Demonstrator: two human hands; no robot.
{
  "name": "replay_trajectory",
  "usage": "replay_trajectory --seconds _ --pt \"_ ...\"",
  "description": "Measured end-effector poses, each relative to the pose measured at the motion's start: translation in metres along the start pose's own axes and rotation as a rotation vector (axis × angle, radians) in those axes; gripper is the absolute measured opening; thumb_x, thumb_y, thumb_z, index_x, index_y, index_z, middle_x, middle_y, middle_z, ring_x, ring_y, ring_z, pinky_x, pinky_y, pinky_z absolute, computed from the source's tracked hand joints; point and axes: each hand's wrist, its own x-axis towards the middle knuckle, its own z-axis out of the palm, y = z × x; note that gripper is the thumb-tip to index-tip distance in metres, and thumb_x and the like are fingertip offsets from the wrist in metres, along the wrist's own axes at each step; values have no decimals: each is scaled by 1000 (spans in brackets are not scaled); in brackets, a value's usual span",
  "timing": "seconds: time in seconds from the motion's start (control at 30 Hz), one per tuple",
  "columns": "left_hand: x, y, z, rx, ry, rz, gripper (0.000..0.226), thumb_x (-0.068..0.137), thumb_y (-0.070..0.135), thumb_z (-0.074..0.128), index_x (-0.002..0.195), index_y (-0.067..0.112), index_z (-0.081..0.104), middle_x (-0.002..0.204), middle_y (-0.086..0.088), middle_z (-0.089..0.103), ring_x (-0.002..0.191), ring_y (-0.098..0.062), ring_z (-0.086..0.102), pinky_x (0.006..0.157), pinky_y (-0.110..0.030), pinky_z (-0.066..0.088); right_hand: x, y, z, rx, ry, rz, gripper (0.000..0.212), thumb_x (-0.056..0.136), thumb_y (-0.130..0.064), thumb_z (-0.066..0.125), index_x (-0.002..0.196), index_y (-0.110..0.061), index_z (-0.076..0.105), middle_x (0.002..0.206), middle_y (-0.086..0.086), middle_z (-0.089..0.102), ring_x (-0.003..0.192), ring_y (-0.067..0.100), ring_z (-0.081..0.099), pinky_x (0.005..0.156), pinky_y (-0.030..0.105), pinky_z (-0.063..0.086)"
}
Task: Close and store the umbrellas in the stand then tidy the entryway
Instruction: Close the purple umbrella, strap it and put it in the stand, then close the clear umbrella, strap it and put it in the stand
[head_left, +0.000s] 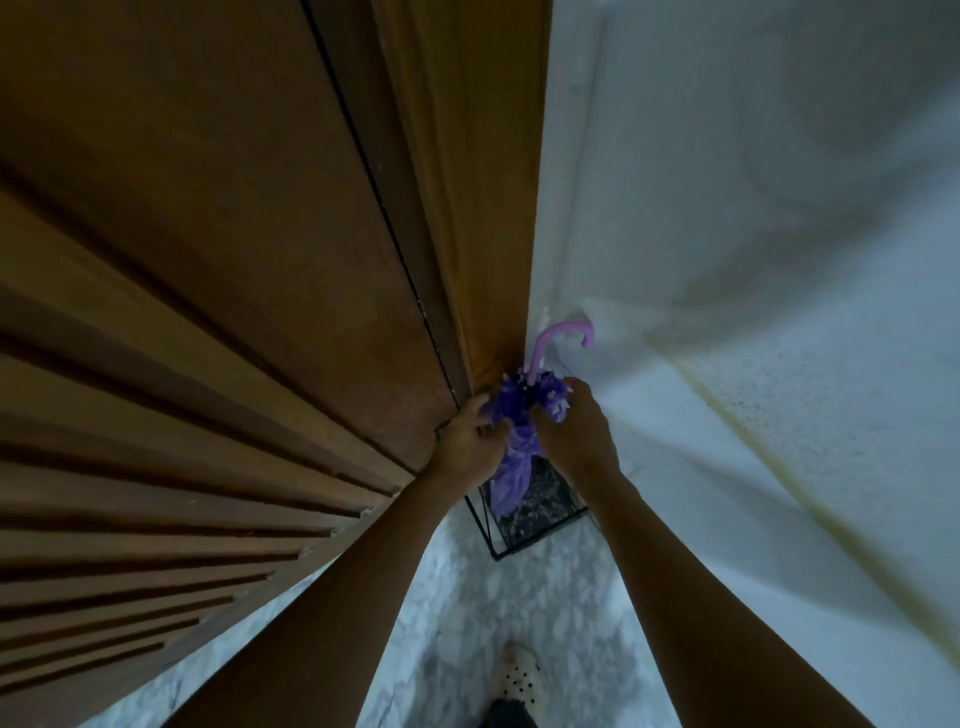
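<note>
Both hands, left hand (467, 439) and right hand (574, 431), pinch the purple umbrella (511, 447) between them, tip down in the stand (535, 519)

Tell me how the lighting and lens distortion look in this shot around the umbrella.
Head view: dim, bluish light, no glare; the wide lens fans the wooden door slats and stretches both forearms; the purple umbrella, left hand and right hand are soft but readable; the umbrella stand sits in shadow.

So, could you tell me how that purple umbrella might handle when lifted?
The purple umbrella has loose, bunched fabric, so it probably flops and slips under the left hand and right hand. Its hooked handle looks rigid, likely a surer hold.
</note>
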Motion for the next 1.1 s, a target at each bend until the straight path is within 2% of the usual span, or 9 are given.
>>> replay_trajectory --seconds 0.07,0.2,0.33,0.5,0.67,0.8,0.87,1.0,1.1 --pt "-21 19 -15 -54 30 -12 44 95 13 61 137 9 49 128 -12 59 117 -26 58 105 -45 46 -15 -25 -8 -26 20 -36 35 96 -20 56 128 -8 50 119 14 61 107 28 59 78 25 37" --pt "-82 56 -69 -17 101 59 28 97 15 59 124 7 61 107 -11 68 98 -21 63 99 -37 50 -61 -79 -15 -44 -13 -168 33 98 -25 56 129 -15 54 107 -4 59 91 8 58 77 15 40" --pt "-158 83 -143 29 217 147 18 96 13 59 112 8 66 92 -8 65 89 -18 60 90 -35 51 -114 -146 -7 -98 -190 -342 31 97 -20 56 127 -10 59 119 10 65 115 26 60 102 39 46" --pt "-277 85 -234 20 448 201 9 96 10 56 96 16 63 82 -5 61 75 -17 56 76 -31 48 -210 -233 35 -205 -382 -589 42 98 -37 53 134 -15 55 130 5 63 120 17 59 102 29 43" --pt "-432 28 -313 38 680 161 11 98 17 55 102 19 66 85 8 62 80 -12 59 76 -25 49 -350 -286 101 -151 -630 -707 39 98 -35 55 132 -17 56 133 1 60 123 14 55 104 27 41" --pt "-585 -44 -352 3 895 137 10 96 20 58 97 21 68 81 12 65 81 -11 62 86 -35 55 -485 -298 165 -187 -816 -846 40 97 -38 55 132 -17 57 133 1 60 123 13 55 101 25 42" --pt "-665 -85 -359 -34 1020 87 8 96 20 59 98 23 67 80 13 64 80 -12 62 81 -29 54 -557 -294 196 -223 -935 -915 40 96 -42 55 131 -21 57 134 0 60 123 13 56 103 30 44" --pt "-822 -160 -352 -95 1285 -29 13 95 21 60 103 18 70 86 5 68 86 -19 67 78 -28 51 -705 -275 243 -247 -1173 -1060 40 97 -41 54 132 -21 57 126 -8 59 115 7 54 95 24 42" --pt "-922 -203 -331 -162 1447 -144 21 96 24 58 112 14 69 99 -3 71 88 -21 69 72 -26 53 -804 -253 271 -260 -1353 -1124 38 98 -32 57 130 -12 58 123 -1 61 113 8 55 92 19 40"
